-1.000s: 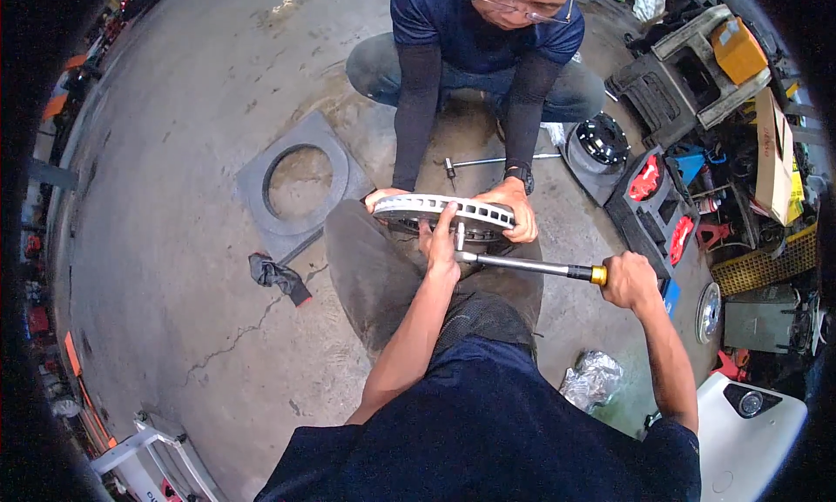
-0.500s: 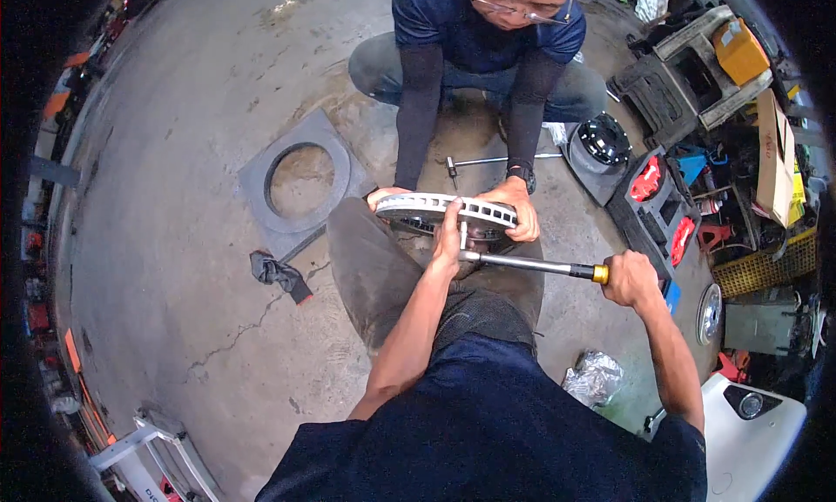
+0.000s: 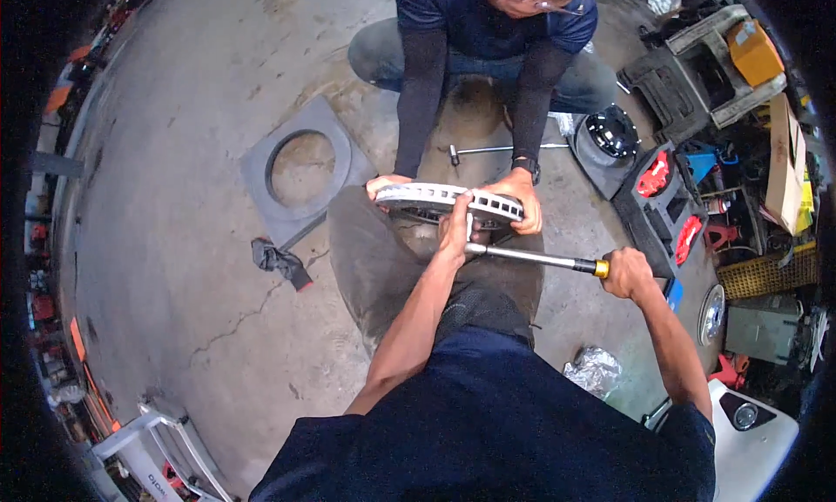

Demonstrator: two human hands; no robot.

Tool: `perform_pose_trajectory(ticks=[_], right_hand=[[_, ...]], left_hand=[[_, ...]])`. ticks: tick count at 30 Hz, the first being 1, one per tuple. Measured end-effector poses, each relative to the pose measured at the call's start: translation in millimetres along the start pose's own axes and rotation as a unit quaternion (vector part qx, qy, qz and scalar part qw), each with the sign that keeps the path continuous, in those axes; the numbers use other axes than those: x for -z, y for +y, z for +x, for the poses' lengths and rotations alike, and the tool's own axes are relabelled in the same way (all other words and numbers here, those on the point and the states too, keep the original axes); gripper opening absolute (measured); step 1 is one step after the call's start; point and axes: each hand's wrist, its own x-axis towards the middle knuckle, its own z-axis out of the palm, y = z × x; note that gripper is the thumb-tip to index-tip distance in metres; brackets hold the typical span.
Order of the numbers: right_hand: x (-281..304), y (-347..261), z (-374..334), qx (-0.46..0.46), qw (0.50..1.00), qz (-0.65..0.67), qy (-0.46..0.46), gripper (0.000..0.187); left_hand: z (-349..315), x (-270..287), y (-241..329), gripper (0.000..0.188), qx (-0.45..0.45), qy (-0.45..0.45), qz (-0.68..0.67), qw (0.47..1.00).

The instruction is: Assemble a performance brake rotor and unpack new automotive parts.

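A ventilated brake disc [image 3: 427, 191] is held on edge, tilted, above my lap. Another person crouches opposite, their left hand [image 3: 518, 199] and right hand [image 3: 387, 184] gripping its rim. My right hand [image 3: 629, 274] is closed round the handle end of a long torque wrench [image 3: 531, 256], just beyond its yellow collar. At the wrench's head, my left hand [image 3: 454, 230] is closed, with one finger reaching up against the disc's edge. The wrench head meets the underside of the disc; the fastener there is hidden.
On the floor lie a grey foam block [image 3: 261, 167] with a round hole, a dark glove [image 3: 280, 262], another wrench [image 3: 496, 149] and crumpled foil [image 3: 594, 371]. At right are a black disc hub [image 3: 611, 132] and a foam tray [image 3: 653, 208] with red calipers. A step ladder [image 3: 161, 450] stands lower left.
The whole view has shifted slightly. Both my hands keep their grip on the wrench, and the disc stays held in nearly the same place.
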Motion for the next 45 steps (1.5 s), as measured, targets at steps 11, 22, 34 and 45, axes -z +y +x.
perform_pose_trajectory(ticks=[11,22,34,45], right_hand=[[25,-24,-28,-0.007,0.997,-0.034,0.068,0.021],[51,-55,-56,-0.052,0.995,-0.022,0.081,0.017],[39,-52,-45,-0.013,0.997,0.005,0.077,0.020],[26,-33,-23,-0.017,0.997,0.029,0.069,0.020]], left_hand=[[9,49,-28,0.029,-0.040,-0.255,-0.136,0.957],[32,44,-28,0.015,0.027,-0.204,-0.120,0.971],[27,57,-18,0.016,0.023,-0.182,-0.142,0.973],[29,55,-12,0.017,0.059,-0.182,-0.229,0.954]])
